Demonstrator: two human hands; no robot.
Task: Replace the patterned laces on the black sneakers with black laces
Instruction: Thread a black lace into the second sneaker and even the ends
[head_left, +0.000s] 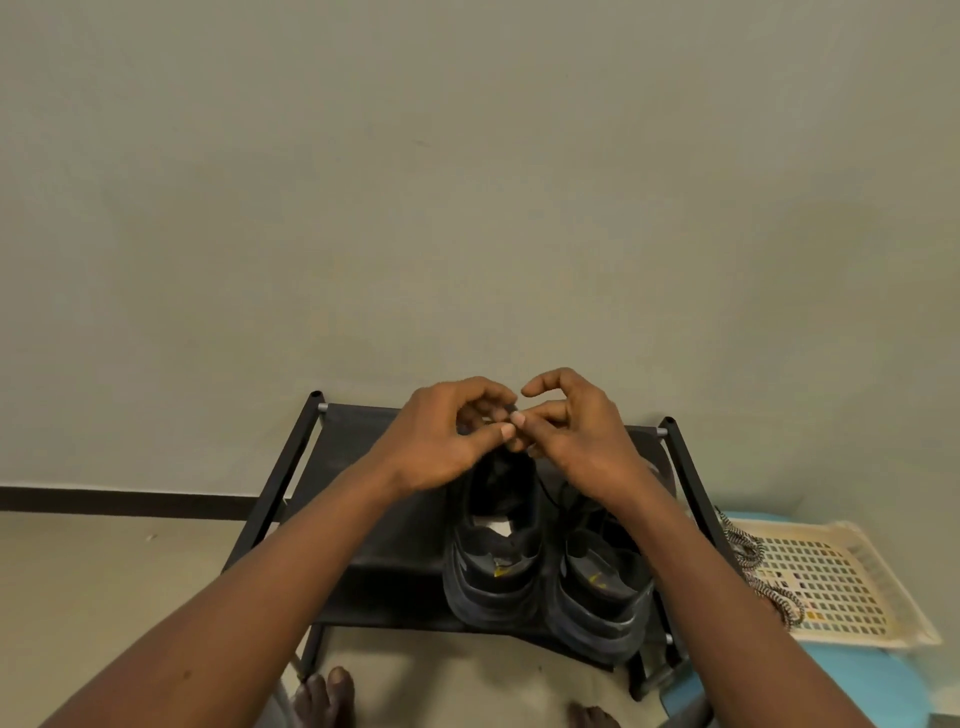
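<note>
Two black sneakers stand heel-toward-me on a low black rack: the left sneaker and the right sneaker. My left hand and my right hand meet above the left sneaker's front, fingertips pinched together on something thin and dark that I take for a black lace; the fingers hide it. A loose black lace trails between the two shoes. The patterned black-and-white laces lie in a heap off to the right.
The patterned laces rest on a cream perforated tray that sits on a light blue surface. A plain wall rises right behind the rack, with a dark skirting at left. Bare toes show on the floor below the rack.
</note>
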